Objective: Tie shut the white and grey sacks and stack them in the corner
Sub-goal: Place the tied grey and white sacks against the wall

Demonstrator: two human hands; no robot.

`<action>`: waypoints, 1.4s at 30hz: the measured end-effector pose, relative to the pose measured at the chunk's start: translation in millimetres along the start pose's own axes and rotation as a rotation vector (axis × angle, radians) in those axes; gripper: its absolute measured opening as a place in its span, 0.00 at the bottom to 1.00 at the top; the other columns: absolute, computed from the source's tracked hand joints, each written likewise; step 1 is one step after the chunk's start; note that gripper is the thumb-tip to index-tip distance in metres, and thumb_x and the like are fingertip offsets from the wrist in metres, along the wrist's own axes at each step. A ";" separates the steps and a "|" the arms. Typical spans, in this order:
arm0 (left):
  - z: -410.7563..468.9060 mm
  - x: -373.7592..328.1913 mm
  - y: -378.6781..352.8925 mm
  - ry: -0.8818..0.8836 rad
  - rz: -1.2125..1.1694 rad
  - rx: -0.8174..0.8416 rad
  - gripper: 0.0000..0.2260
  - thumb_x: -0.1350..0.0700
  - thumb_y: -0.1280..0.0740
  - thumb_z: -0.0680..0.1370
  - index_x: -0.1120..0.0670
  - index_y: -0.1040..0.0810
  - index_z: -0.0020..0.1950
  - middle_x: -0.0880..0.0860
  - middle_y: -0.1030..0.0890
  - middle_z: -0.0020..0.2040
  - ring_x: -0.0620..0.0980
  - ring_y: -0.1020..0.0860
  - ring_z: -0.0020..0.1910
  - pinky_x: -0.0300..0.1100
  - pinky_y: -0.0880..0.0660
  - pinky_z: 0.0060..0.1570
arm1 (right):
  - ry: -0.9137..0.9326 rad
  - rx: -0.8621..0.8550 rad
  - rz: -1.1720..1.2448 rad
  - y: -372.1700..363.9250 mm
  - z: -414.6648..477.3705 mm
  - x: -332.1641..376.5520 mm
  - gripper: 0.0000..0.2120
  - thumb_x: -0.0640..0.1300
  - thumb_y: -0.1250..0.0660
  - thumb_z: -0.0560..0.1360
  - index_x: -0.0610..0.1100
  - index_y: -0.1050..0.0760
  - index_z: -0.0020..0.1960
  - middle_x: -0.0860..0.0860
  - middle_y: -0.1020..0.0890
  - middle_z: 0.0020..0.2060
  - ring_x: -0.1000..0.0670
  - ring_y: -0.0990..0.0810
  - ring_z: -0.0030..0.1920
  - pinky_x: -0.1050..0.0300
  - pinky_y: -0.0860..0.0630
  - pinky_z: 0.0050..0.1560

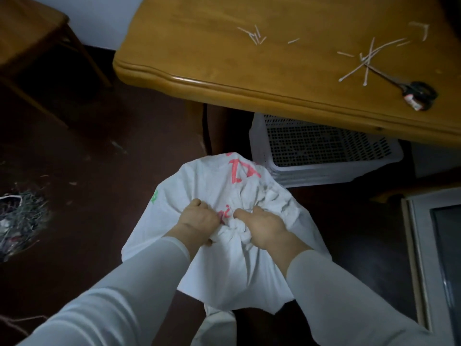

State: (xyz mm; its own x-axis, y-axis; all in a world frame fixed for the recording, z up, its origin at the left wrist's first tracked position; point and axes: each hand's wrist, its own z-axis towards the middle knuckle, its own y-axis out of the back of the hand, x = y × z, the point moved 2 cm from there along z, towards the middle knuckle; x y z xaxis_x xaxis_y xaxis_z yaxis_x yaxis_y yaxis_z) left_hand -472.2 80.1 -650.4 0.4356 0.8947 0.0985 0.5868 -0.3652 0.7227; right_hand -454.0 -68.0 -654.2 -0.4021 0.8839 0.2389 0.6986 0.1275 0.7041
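Dark floor [99,171] fills most of the left and centre of the frame. A wooden table [224,46] with a moulded edge occupies the upper right.

The white sack [224,270] stands on the floor in the lower centre, just in front of the table's near edge. Its upper cloth is drawn together into a twisted bunch [234,228] at the middle.

Two arms in pale sleeves, the left sleeve [112,295] and the right sleeve [336,295], enter from the bottom corners and converge on the sack.

A white perforated plastic basket [324,168] sits under the table, right of centre, just behind the sack. A wooden stool [32,33] stands in the upper left, and a pale framed panel [419,258] lies at the lower right edge. A heap of dry debris [20,221] lies at the left edge.

The left hand [199,218] grips the gathered cloth on the left of the bunch, fingers curled into the fabric. The right hand [264,226] grips it on the right, fingers likewise curled and buried in the folds. The hands are near each other, with the bunch between them.

Dark-handled scissors [419,92] lie on the table at the far right. Pale cut strips [366,58] lie scattered beside and across the blades, with a smaller cluster [254,34] towards the table's middle.

Red print [243,168] marks the sack's far side, and green print [155,197] its left side.
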 end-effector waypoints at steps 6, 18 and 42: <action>-51.9 -14.9 30.8 0.025 0.069 -0.018 0.17 0.45 0.32 0.73 0.50 0.25 0.60 0.50 0.21 0.57 0.51 0.27 0.59 0.42 0.39 0.62 | 0.044 -0.115 -0.089 22.7 -65.2 15.2 0.23 0.40 0.38 0.74 0.49 0.39 0.67 0.43 0.26 0.56 0.41 0.26 0.57 0.53 0.34 0.47; -264.3 -44.3 153.6 0.178 0.062 -0.293 0.20 0.40 0.26 0.64 0.49 0.23 0.49 0.47 0.25 0.41 0.51 0.26 0.50 0.44 0.44 0.49 | 0.112 -0.430 -0.184 125.0 -286.7 75.9 0.30 0.43 0.37 0.71 0.56 0.42 0.70 0.44 0.25 0.58 0.40 0.25 0.57 0.53 0.35 0.45; -680.7 -44.4 462.5 0.681 0.154 -0.854 0.19 0.39 0.24 0.53 0.46 0.29 0.32 0.44 0.25 0.37 0.53 0.22 0.40 0.50 0.21 0.48 | 0.248 -1.449 -0.487 409.8 -628.0 204.9 0.21 0.45 0.40 0.76 0.57 0.40 0.67 0.43 0.29 0.58 0.39 0.24 0.57 0.49 0.29 0.50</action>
State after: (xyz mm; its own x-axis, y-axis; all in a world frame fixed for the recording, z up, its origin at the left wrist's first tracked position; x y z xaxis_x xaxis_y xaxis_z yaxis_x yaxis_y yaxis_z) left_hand -684.8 46.3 145.2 -0.1582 0.9052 0.3945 -0.2207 -0.4219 0.8794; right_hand -621.7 -117.2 103.2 -0.5994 0.7749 -0.2005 -0.6176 -0.2884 0.7317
